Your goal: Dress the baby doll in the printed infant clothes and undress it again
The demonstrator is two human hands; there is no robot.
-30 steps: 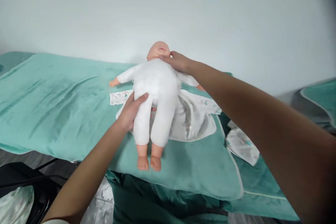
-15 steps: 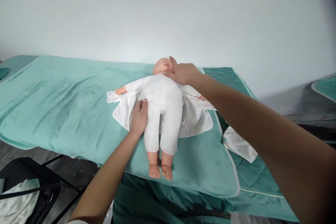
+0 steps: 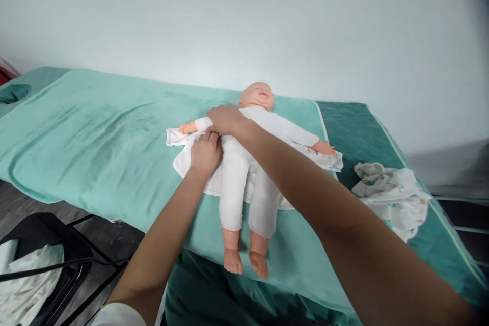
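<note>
A baby doll (image 3: 244, 183) in a white suit lies on its back on a teal blanket (image 3: 95, 142), its head toward the wall. Under it lies a white patterned garment (image 3: 183, 160), spread open. My left hand (image 3: 205, 153) rests with curled fingers on the garment's left flap beside the doll's torso. My right hand (image 3: 225, 118) reaches across the doll's chest and closes on the doll's arm near the shoulder, just above my left hand.
A crumpled patterned cloth (image 3: 389, 196) lies on the darker teal bedding (image 3: 351, 127) to the right. A black chair (image 3: 46, 249) with white fabric stands at lower left. The white wall runs behind the bed.
My right hand left the doll's head and crossed to its arm on the left. My left hand slid up along the garment. The doll now lies flat with both arms out.
</note>
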